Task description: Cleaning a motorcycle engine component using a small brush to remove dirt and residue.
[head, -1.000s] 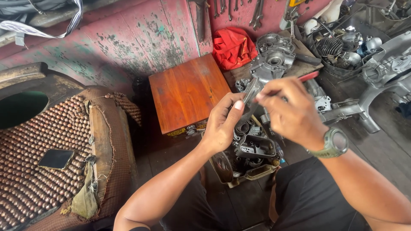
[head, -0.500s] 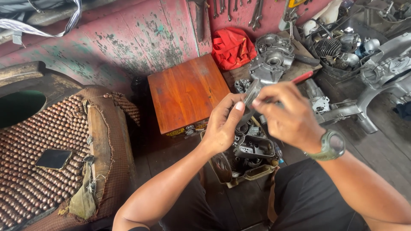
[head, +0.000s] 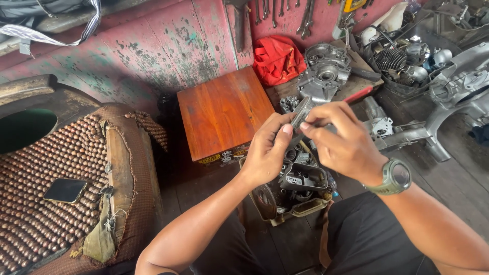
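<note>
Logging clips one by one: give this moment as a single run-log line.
left hand: grips small grey metal part | right hand: pinches same part | below: engine casing | left: wooden box

A square reddish-brown wooden box (head: 224,113) stands against the worn pink-and-green painted wall (head: 137,51). Behind it lies a crumpled red cloth (head: 277,58), just beside a grey cast-metal engine casing (head: 323,71). Steel wrenches (head: 305,15) hang above. At left, a brown wooden-bead seat cover (head: 46,203) carries a dark flat phone (head: 64,190) — screen up.
</note>
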